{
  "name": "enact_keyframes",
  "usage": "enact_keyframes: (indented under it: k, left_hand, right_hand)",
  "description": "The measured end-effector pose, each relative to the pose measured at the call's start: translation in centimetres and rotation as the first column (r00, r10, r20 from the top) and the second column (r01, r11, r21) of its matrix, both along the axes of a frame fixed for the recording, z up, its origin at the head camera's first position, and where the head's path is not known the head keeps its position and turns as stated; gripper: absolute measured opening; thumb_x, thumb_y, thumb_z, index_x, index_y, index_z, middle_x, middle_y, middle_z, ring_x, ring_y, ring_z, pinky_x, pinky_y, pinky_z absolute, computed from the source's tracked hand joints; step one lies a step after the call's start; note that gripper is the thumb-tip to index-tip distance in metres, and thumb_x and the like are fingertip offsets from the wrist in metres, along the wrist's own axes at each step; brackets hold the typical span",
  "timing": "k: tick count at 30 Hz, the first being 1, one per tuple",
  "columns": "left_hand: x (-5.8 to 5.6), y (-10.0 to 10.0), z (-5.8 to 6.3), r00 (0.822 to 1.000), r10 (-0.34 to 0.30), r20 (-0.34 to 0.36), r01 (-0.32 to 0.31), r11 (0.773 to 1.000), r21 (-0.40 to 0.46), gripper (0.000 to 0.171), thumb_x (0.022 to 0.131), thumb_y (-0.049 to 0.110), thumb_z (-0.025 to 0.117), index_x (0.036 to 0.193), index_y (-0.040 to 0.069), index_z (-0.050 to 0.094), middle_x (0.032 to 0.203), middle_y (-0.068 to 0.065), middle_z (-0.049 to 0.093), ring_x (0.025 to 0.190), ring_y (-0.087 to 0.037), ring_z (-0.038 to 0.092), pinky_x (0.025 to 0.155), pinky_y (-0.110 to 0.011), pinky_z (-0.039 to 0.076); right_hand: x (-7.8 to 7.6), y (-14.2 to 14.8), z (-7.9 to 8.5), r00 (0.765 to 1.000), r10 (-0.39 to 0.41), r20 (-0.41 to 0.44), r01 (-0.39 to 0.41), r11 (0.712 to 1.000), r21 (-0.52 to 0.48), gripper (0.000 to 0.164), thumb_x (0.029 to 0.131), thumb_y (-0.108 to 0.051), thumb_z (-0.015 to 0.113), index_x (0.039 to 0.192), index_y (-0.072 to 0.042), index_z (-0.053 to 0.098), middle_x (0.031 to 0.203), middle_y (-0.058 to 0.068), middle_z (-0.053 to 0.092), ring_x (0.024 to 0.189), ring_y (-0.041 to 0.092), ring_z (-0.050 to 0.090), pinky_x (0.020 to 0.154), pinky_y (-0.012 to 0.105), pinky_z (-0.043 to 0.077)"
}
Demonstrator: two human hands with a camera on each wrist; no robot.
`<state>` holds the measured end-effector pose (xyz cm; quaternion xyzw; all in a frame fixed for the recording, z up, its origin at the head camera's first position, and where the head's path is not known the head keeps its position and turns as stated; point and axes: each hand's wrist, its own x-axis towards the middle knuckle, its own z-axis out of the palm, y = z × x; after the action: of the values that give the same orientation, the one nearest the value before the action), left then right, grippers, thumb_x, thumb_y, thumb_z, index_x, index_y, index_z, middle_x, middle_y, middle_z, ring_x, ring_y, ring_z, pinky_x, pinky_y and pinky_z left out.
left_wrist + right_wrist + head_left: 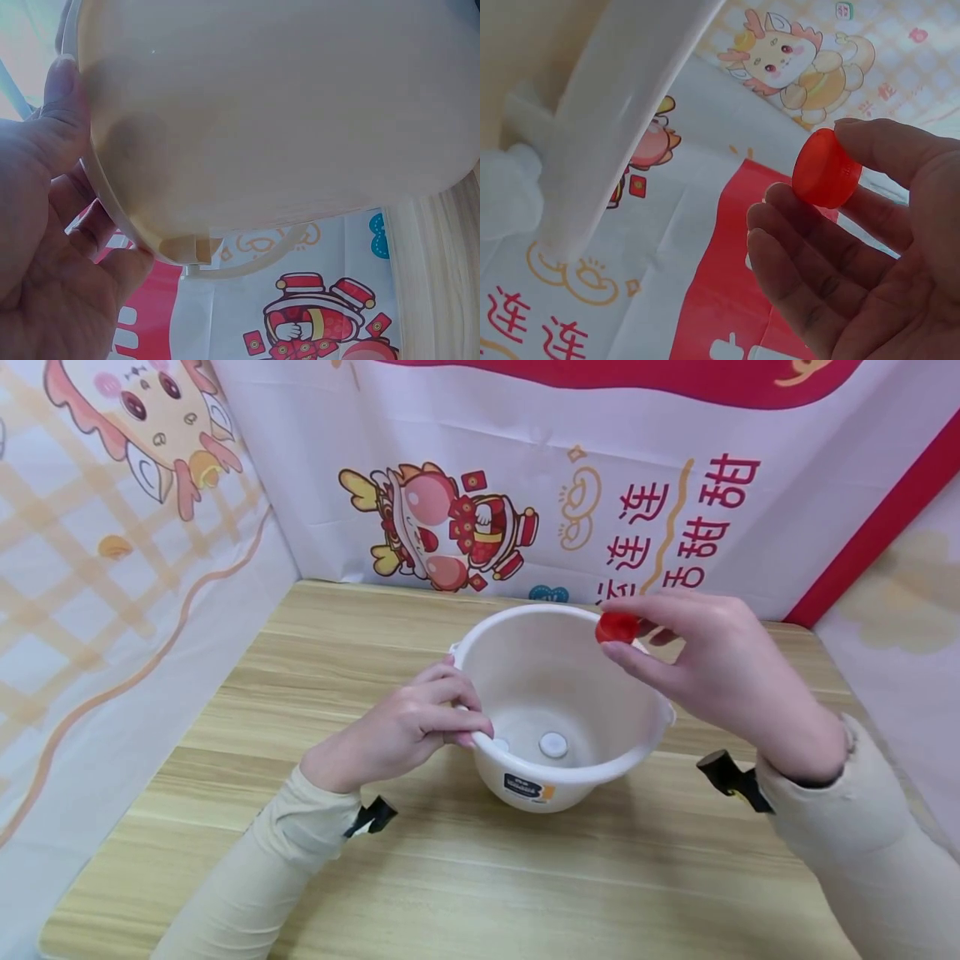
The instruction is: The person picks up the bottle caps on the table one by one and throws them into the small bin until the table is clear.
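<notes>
An off-white plastic bucket (577, 774) stands on the wooden table with a dark label on its front. My left hand (416, 714) grips its rim on the left side, thumb and fingers on either side of the edge. With thumb and index finger, my right hand (712, 664) pinches a red bottle cap (826, 169) above the bucket's far right rim. The other right fingers spread loosely below the cap in the right wrist view. Inside the bucket, a white round disc (553, 744) lies on the bottom, and a second pale one (500, 744) shows partly behind the near rim.
The wooden table (315, 893) reaches to a printed cloth (480, 435) at the back, with more cloth hanging at both sides. In the left wrist view, the bucket's handle (262, 264) hangs outside its wall.
</notes>
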<state>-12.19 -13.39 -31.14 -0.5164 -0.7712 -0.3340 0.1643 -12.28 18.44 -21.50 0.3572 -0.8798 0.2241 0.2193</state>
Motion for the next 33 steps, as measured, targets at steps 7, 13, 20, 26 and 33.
enact_keyframes:
  k: [7, 13, 20, 26, 33]
  left_hand:
    - [-0.1, 0.0, 0.0, 1.0, -0.003, -0.001, 0.003, 1.0, -0.006, 0.022, 0.09, 0.027, 0.065, 0.101, 0.013, 0.078, 0.1, -0.002, 0.064, 0.106, -0.022, 0.053, 0.116, -0.052, 0.028]
    - [-0.1, -0.1, 0.0, 1.0, 0.008, 0.013, -0.008, 1.0, -0.02, 0.018, 0.083, 0.013, 0.077, 0.101, 0.013, 0.079, 0.1, -0.002, 0.064, 0.106, -0.021, 0.053, 0.117, -0.052, 0.027]
    - [0.0, -0.1, 0.0, 0.999, 0.017, 0.03, -0.016, 0.999, -0.03, 0.024, 0.079, 0.008, 0.081, 0.103, 0.013, 0.079, 0.101, -0.002, 0.064, 0.107, -0.021, 0.053, 0.117, -0.052, 0.026]
    - [0.0, 0.0, 0.0, 0.999, 0.013, 0.03, -0.012, 0.999, -0.031, 0.024, 0.08, 0.007, 0.08, 0.103, 0.011, 0.079, 0.101, -0.002, 0.064, 0.107, -0.022, 0.053, 0.117, -0.053, 0.026]
    - [0.0, 0.1, 0.1, 1.0, 0.016, 0.027, -0.015, 0.999, -0.028, 0.025, 0.079, 0.007, 0.081, 0.103, 0.012, 0.079, 0.101, -0.002, 0.064, 0.107, -0.021, 0.053, 0.116, -0.052, 0.026]
  right_hand:
    - [-0.2, -1.2, 0.2, 1.0, 0.014, 0.006, -0.014, 0.998, 0.056, 0.04, 0.08, -0.016, 0.084, 0.119, -0.013, 0.073, 0.094, -0.004, 0.072, 0.079, 0.01, 0.065, 0.064, 0.028, 0.055]
    - [-0.8, -2.5, 0.6, 0.996, 0.076, 0.041, -0.079, 0.994, 0.07, 0.036, 0.082, -0.017, 0.083, 0.117, -0.011, 0.073, 0.094, 0.0, 0.072, 0.08, 0.016, 0.067, 0.066, 0.036, 0.059]
    - [-1.4, -3.8, 0.4, 0.991, 0.072, 0.11, -0.082, 0.992, 0.097, 0.035, 0.084, -0.021, 0.081, 0.117, -0.011, 0.073, 0.095, 0.0, 0.072, 0.082, 0.015, 0.069, 0.071, 0.036, 0.06]
    - [-1.9, -4.3, 0.1, 0.991, 0.063, 0.117, -0.078, 0.989, 0.124, 0.033, 0.085, -0.023, 0.081, 0.115, -0.011, 0.074, 0.095, 0.0, 0.073, 0.082, 0.014, 0.069, 0.07, 0.034, 0.059]
    - [-2.0, -4.3, 0.0, 0.991, 0.055, 0.122, -0.07, 0.989, 0.129, 0.034, 0.085, -0.024, 0.081, 0.115, -0.012, 0.074, 0.095, 0.0, 0.072, 0.081, 0.014, 0.068, 0.07, 0.034, 0.059]
